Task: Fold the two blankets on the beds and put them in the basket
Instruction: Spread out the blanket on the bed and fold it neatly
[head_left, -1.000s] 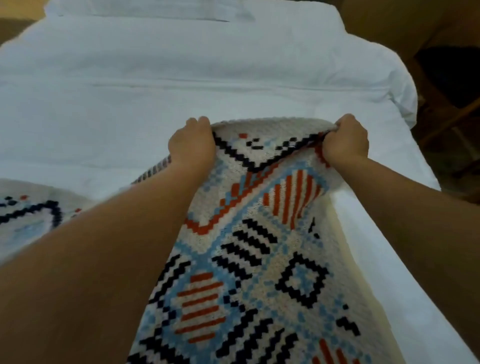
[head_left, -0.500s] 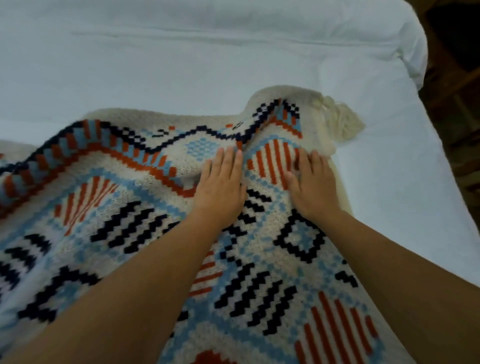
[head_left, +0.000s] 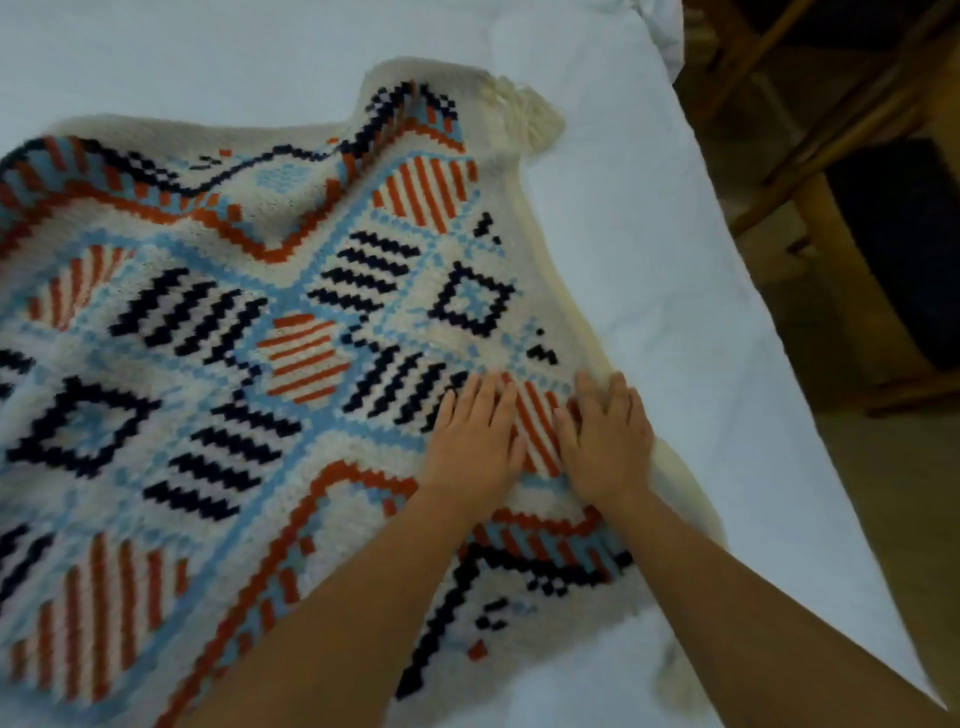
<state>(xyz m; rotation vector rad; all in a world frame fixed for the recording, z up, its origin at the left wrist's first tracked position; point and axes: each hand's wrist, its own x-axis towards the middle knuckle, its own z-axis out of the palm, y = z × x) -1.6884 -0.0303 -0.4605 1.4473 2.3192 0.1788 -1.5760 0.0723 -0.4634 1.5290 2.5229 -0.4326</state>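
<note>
Both hands are lying flat, fingers spread, grip apart: the left hand (head_left: 475, 441) and right hand (head_left: 605, 441) are pressing side by side on the patterned blanket (head_left: 249, 332), which is spreading beneath and beyond them across the white bed (head_left: 649, 234).

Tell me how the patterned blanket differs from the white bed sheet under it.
The blanket is patterned in orange, navy and light blue on cream; the bed sheet is plain white. The blanket looks thick and knitted, with a tassel at its corner; the sheet looks thin and smooth. The blanket lies rumpled; the sheet lies mostly flat. Both are soft fabrics on the bed.
</note>
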